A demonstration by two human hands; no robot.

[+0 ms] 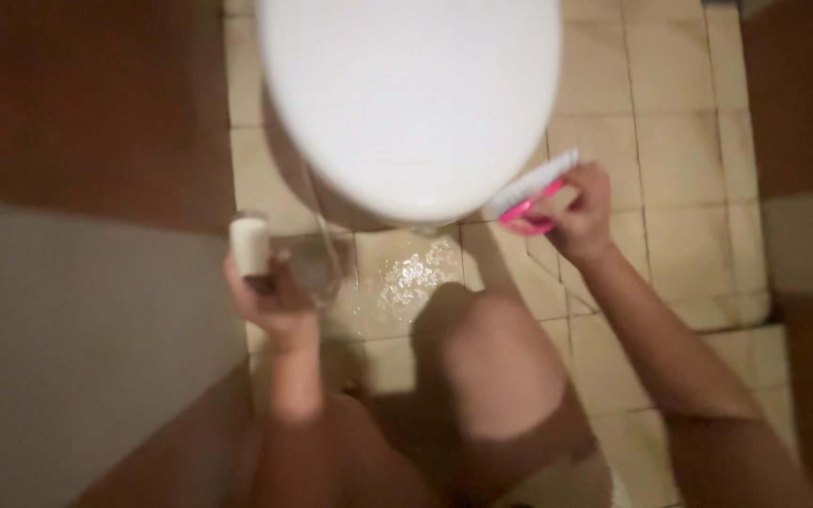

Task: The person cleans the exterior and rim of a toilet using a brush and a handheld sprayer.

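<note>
Right grip (583,214) holding pink scrub brush (531,193) at toilet lid (411,94) edge; left grip (275,292) holding white spray bottle (250,246).

The white toilet lid (411,94) is cut off by the top edge; motion blur smears the pink brush (531,198).

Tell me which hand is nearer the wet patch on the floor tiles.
Left. The left hand sits just beside the wet patch; the right hand is farther off, holding the pink brush.
</note>
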